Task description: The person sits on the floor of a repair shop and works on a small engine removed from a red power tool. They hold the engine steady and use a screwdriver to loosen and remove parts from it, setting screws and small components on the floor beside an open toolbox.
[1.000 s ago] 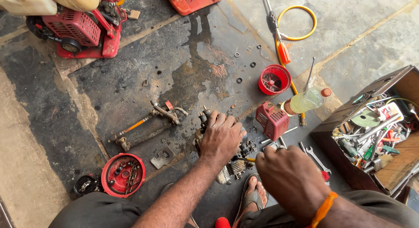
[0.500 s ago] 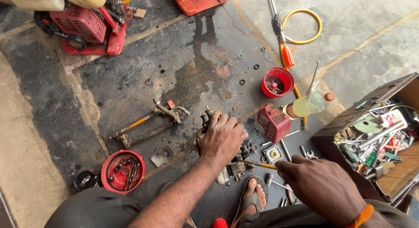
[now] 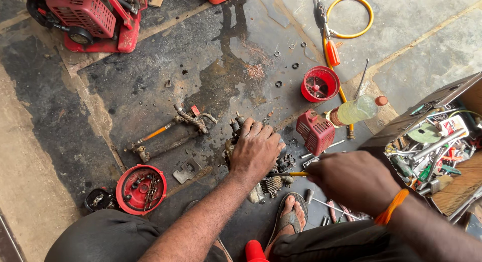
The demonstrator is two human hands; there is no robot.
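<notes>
My left hand [image 3: 256, 149] presses down on a small greasy engine part [image 3: 235, 127] on the oily floor, fingers curled over it. My right hand [image 3: 354, 180] grips a yellow-handled tool [image 3: 293, 174] whose shaft points left toward the metal part under the left hand. Small finned metal pieces [image 3: 273, 184] and nuts lie just below the left hand. My sandalled foot [image 3: 291, 214] rests beneath both hands.
A red engine cover [image 3: 315, 131] and a plastic bottle of yellowish liquid [image 3: 356, 110] lie right of the hands. A red cup [image 3: 320, 84], a red lid with parts [image 3: 141, 189], a handle assembly [image 3: 170, 129], an open toolbox [image 3: 442, 146] and a red machine [image 3: 88, 16] surround them.
My right hand has moved right and down, and now holds the yellow-handled tool pointing at the part. The left hand stays on the engine part.
</notes>
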